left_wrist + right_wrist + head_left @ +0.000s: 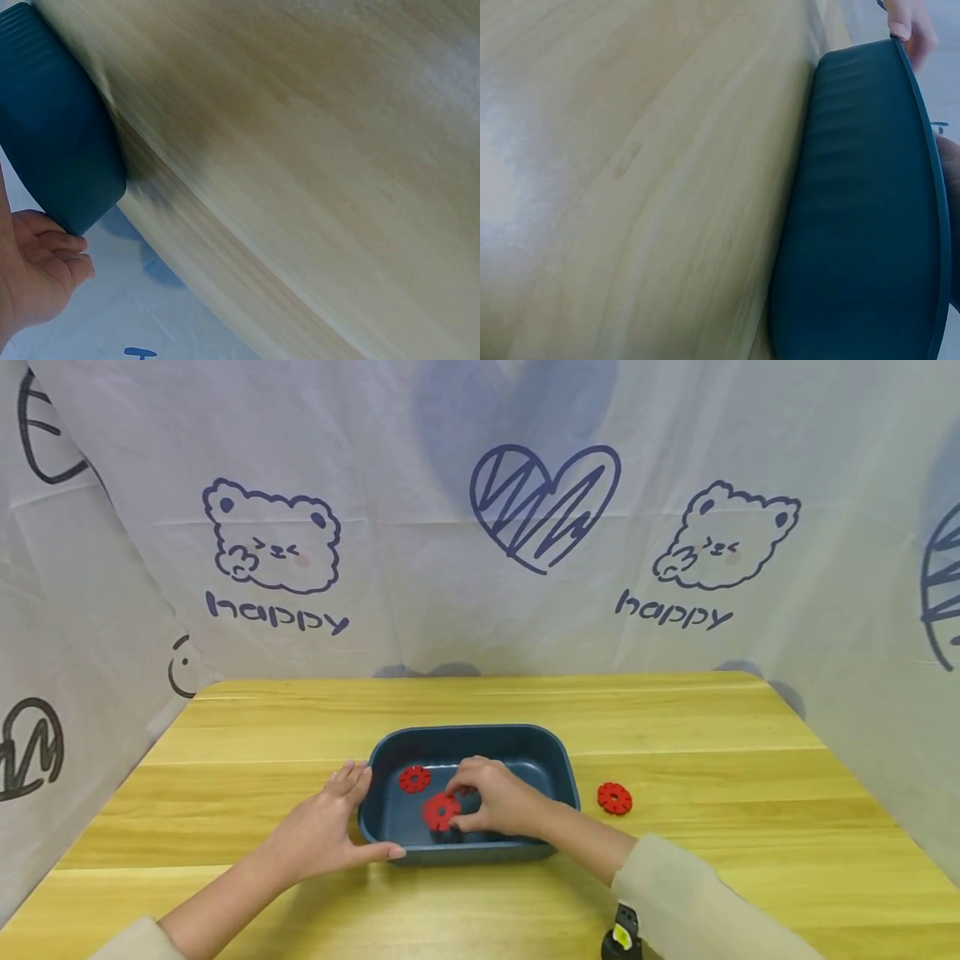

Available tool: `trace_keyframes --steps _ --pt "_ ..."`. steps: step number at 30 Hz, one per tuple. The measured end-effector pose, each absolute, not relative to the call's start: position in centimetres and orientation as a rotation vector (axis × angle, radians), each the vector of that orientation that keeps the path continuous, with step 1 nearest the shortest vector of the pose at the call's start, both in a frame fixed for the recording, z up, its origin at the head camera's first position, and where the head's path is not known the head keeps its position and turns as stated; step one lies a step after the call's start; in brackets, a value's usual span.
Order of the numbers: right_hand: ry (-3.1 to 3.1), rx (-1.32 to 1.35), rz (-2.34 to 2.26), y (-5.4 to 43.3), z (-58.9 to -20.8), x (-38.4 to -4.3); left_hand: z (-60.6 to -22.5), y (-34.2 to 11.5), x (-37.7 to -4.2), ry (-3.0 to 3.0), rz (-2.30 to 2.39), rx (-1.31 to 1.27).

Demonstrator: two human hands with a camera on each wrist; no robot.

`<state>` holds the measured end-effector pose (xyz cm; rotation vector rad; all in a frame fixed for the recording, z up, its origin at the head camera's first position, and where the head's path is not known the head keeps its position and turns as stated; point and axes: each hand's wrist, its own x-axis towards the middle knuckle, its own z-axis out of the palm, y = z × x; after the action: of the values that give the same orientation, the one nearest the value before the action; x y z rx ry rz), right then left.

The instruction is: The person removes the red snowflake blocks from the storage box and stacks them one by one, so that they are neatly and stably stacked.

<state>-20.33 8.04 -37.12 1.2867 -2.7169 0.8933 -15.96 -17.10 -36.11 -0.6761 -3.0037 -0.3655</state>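
In the head view a dark blue-green plastic basin [468, 853] sits on the wooden table. My right hand [498, 797] reaches into it, thumb and index finger pinching a red notched building disc [432, 817] with a hole in its middle. This disc is slightly blurred and hangs over the basin floor. Another red disc [414, 779] lies inside at the left. At the basin's left front corner is my left hand [322, 827], fingers extended along the left side and thumb stretched along the front rim. The left wrist view shows its fingertips against the basin's edge.
A third red disc [615, 798] lies on the table [712, 760] right of the basin. Near the front edge, by the right sleeve, is a small black item [622, 935] with a yellow patch. A white printed cloth [420, 610] hangs behind and at both sides.
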Motion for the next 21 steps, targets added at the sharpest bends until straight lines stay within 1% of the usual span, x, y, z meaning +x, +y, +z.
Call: trace_keyframes --steps 21 --pt "-2.467 1.098 1.012 13.5 -36.4 -19.6 -36.3 -17.1 -16.0 -2.979 -0.366 -0.667"
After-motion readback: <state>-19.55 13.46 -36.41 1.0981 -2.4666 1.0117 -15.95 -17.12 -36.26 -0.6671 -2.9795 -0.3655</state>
